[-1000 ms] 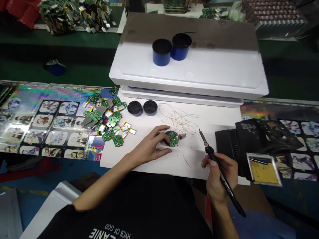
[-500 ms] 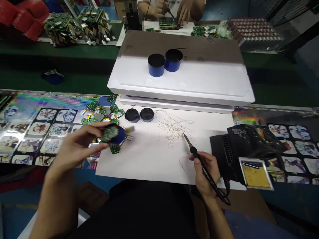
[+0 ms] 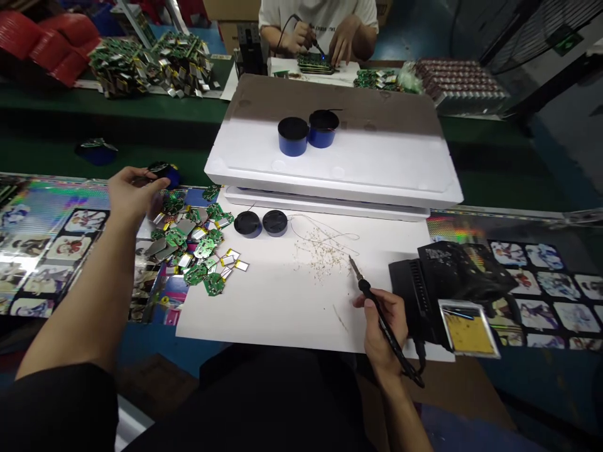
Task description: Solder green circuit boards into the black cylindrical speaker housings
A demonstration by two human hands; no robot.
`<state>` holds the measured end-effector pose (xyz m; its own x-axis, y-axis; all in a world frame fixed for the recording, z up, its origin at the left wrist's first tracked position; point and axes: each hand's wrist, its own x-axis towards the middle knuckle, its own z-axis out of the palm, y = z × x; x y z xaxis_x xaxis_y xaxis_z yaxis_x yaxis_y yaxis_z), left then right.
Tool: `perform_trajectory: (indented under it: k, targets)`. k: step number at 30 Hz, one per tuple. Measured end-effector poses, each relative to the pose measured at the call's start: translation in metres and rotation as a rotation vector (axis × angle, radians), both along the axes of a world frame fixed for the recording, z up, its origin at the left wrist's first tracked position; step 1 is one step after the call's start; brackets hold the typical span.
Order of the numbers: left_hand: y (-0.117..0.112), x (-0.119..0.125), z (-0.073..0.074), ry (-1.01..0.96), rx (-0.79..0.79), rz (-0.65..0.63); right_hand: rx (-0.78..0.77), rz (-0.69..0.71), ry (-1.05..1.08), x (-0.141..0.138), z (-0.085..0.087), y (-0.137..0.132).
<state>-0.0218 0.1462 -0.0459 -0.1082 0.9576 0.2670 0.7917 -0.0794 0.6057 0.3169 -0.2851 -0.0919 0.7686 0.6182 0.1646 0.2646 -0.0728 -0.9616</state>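
Note:
My left hand [image 3: 129, 191] reaches out to the far left of the bench, its fingers closed on a small round blue unit [image 3: 162, 172] with a circuit board on top. That unit hovers at the edge of the green belt [image 3: 56, 147]. My right hand [image 3: 384, 323] rests on the white sheet [image 3: 282, 301] and grips a black soldering iron [image 3: 377, 307], tip pointing up and left toward scattered solder bits [image 3: 320, 251]. A heap of green round circuit boards with silver batteries [image 3: 195, 242] lies just right of my left hand.
Two black round caps [image 3: 260, 223] sit in front of stacked white foam trays [image 3: 330, 157] carrying two blue cylinders [image 3: 307, 133]. A black soldering station with a yellow sponge [image 3: 452, 295] stands at right. Another person [image 3: 320, 31] solders across the belt. Another blue unit [image 3: 97, 150] lies on the belt.
My left hand lifted the blue unit from the white sheet and carried it left and away to the belt's edge. The right hand with the iron stayed roughly in place.

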Motion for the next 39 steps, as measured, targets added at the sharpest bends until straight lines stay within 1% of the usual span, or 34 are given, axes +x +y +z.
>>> perform_trajectory:
  k: [3,5,6,8,10,11,13,16,18,20,22,24,27,29,30,33,36,37,38,39]
  targets:
    - [0.007,0.015,0.002,-0.135,-0.154,0.034,0.032,-0.002,-0.019,0.0,-0.003,-0.005]
    - [0.009,0.019,0.004,-0.151,-0.17,0.018,0.039,0.01,-0.041,0.0,-0.005,-0.01]
    - [0.008,0.02,0.005,-0.156,-0.162,0.018,0.034,0.018,-0.054,0.0,-0.006,-0.012]
    - [0.001,0.02,0.008,-0.138,-0.09,0.029,0.022,0.035,-0.084,-0.001,-0.009,-0.015]
    - [-0.015,0.019,0.01,-0.089,0.018,0.027,0.029,0.037,-0.106,-0.002,-0.011,-0.016]
    - [-0.027,0.019,0.012,-0.067,0.052,0.003,0.041,0.033,-0.109,-0.004,-0.012,-0.015]
    - [-0.058,0.021,0.014,-0.056,0.049,-0.094,0.067,0.024,-0.104,-0.008,-0.013,-0.012]
    - [-0.109,0.026,0.013,-0.033,-0.05,-0.367,0.097,0.014,-0.071,-0.016,-0.012,-0.004]
    - [-0.138,0.031,0.007,0.043,-0.067,-0.565,0.116,0.024,-0.027,-0.022,-0.009,0.001]
    - [-0.157,0.037,-0.002,0.096,-0.027,-0.662,0.127,0.053,0.025,-0.026,-0.007,0.005]
    - [-0.167,0.044,-0.011,0.115,0.039,-0.684,0.137,0.103,0.061,-0.029,-0.005,0.006]
    - [-0.169,0.052,-0.017,0.125,0.092,-0.702,0.146,0.164,0.067,-0.031,-0.006,0.006]
    - [-0.168,0.065,-0.02,0.124,0.114,-0.718,0.127,0.22,0.029,-0.033,-0.007,0.007]
    - [-0.171,0.073,-0.017,0.093,0.078,-0.741,0.11,0.228,-0.01,-0.036,-0.006,0.008]
    - [-0.174,0.077,-0.014,0.071,0.04,-0.777,0.105,0.23,-0.03,-0.037,-0.006,0.008]
    - [-0.194,0.084,-0.003,-0.004,-0.104,-0.934,0.095,0.25,-0.083,-0.04,-0.003,0.009]
    - [-0.212,0.083,0.009,-0.093,-0.241,-1.068,0.068,0.271,-0.118,-0.041,-0.001,0.009]
    - [-0.215,0.079,0.012,-0.127,-0.287,-1.078,0.06,0.277,-0.122,-0.041,-0.001,0.008]
    - [-0.214,0.074,0.014,-0.149,-0.325,-1.056,0.053,0.283,-0.122,-0.04,-0.002,0.008]
    - [-0.211,0.067,0.015,-0.145,-0.335,-1.002,0.049,0.286,-0.121,-0.04,-0.002,0.007]
